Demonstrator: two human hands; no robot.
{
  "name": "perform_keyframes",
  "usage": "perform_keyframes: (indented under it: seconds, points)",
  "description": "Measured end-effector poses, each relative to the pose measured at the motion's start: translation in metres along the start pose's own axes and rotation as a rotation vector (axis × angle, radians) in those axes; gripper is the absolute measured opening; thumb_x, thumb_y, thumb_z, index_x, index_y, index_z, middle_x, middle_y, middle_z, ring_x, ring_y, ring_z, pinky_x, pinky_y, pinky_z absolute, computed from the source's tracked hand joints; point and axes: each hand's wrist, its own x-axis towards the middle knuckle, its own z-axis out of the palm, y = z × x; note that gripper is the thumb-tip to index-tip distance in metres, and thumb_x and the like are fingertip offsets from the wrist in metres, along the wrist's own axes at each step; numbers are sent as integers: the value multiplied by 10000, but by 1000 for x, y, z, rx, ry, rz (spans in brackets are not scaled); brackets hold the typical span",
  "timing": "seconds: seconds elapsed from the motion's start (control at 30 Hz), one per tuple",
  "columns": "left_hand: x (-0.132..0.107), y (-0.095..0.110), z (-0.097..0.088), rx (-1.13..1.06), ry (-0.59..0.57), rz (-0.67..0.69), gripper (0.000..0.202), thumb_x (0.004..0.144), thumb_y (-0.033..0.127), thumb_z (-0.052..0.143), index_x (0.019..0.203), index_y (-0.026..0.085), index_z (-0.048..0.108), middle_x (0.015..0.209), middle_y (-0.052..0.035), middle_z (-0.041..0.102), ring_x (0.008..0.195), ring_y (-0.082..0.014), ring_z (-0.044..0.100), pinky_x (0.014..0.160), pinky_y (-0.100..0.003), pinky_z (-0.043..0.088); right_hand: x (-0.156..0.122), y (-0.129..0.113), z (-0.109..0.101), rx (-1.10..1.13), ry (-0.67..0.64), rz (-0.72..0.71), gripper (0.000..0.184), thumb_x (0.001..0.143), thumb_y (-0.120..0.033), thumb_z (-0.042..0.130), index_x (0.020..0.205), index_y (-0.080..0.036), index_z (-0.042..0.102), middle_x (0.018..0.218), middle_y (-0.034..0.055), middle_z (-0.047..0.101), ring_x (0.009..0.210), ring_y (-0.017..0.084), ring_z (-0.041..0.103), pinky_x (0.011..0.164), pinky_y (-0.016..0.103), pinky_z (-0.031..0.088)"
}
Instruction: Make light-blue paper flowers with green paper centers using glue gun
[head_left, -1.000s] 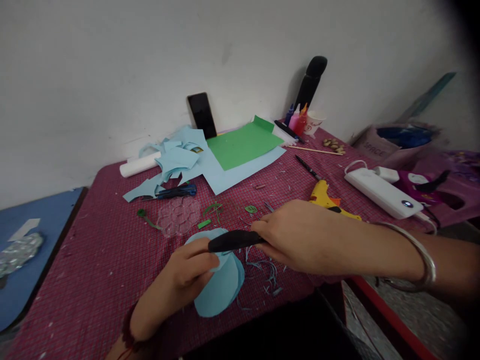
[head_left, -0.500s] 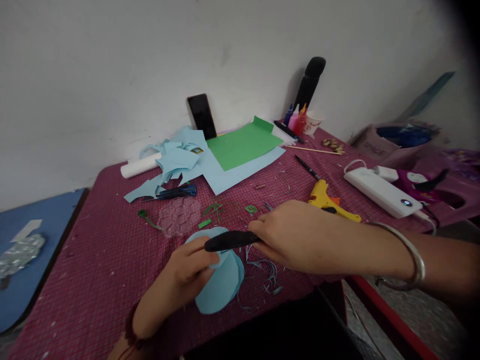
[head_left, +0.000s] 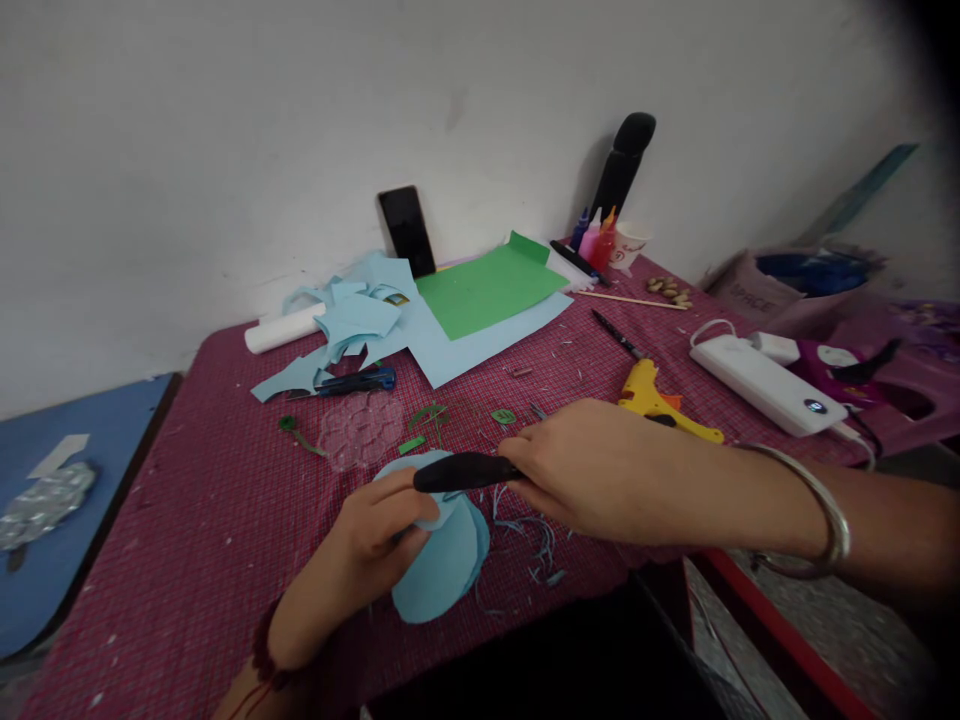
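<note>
My left hand (head_left: 367,545) is closed on several round light-blue paper discs (head_left: 442,565), held near the front of the red checked tablecloth (head_left: 187,500). My right hand (head_left: 592,470), with a metal bangle (head_left: 829,510) on the wrist, grips a black-handled cutting tool, probably scissors (head_left: 461,470). The tool's dark end lies across the top edge of the discs, just above my left fingers. Thin blue paper trimmings (head_left: 525,545) lie under my right hand.
Behind my hands lie a clear embossed plastic piece (head_left: 358,432), a blue cutter (head_left: 352,382), blue paper scraps (head_left: 345,320), green paper (head_left: 487,285), a phone (head_left: 407,230) leaning on the wall, and paint bottles (head_left: 596,240). A yellow glue gun (head_left: 656,395) and white power bank (head_left: 761,385) sit right.
My right hand and the black tool have risen slightly over the discs. My left hand has turned the blue discs a little.
</note>
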Motion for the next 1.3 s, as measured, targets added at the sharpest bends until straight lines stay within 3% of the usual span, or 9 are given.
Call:
perform_keyframes:
  seconds: [0.2,0.47,0.63,0.77,1.07,1.2,1.3]
  points:
    - [2,3,-5,4,-36,2,198,793,22,505,814,211,557,724,-1,614,623,-110,594,553,-191,462,-1,3,-1,28,-15,16,156,915,-285,532,840,-192,633,659,18,676,502,147,554,506,292,173]
    - [-6,-4,5,25,-28,3,222,790,9,506,827,218,570,714,13,608,610,-106,577,554,-197,454,8,-2,2,-16,-64,-29,140,896,-246,552,891,-141,643,678,50,670,526,147,576,499,308,192]
    - [-8,-5,6,40,-105,-21,195,818,21,505,796,207,560,748,-2,627,680,-117,596,601,-203,464,11,-1,-5,-28,-97,-57,166,897,-253,562,831,-146,670,637,50,657,529,154,570,505,310,175]
    - [-7,-5,5,19,-76,-24,201,802,7,511,787,202,558,773,-4,656,683,-108,613,600,-188,458,14,1,-12,-37,-121,-58,195,905,-254,543,830,-157,694,638,59,671,524,157,557,511,304,185]
    - [-6,0,7,6,-163,13,209,845,5,462,838,197,543,869,-38,638,782,-124,621,678,-208,490,31,3,-26,-74,-296,-80,267,892,-290,518,881,-124,727,682,96,707,544,172,583,503,293,245]
    - [-5,-5,3,-29,-141,-35,197,848,10,479,822,197,535,807,-11,618,744,-111,615,663,-196,488,23,22,-30,-96,-171,-48,247,905,-298,510,890,-157,713,650,62,689,547,164,577,507,286,256]
    - [-4,-9,2,-78,-125,-96,173,851,40,533,900,201,573,821,2,637,759,-108,632,695,-199,505,16,56,-19,-130,-21,102,292,938,-347,472,967,-154,689,705,71,695,604,177,594,538,283,301]
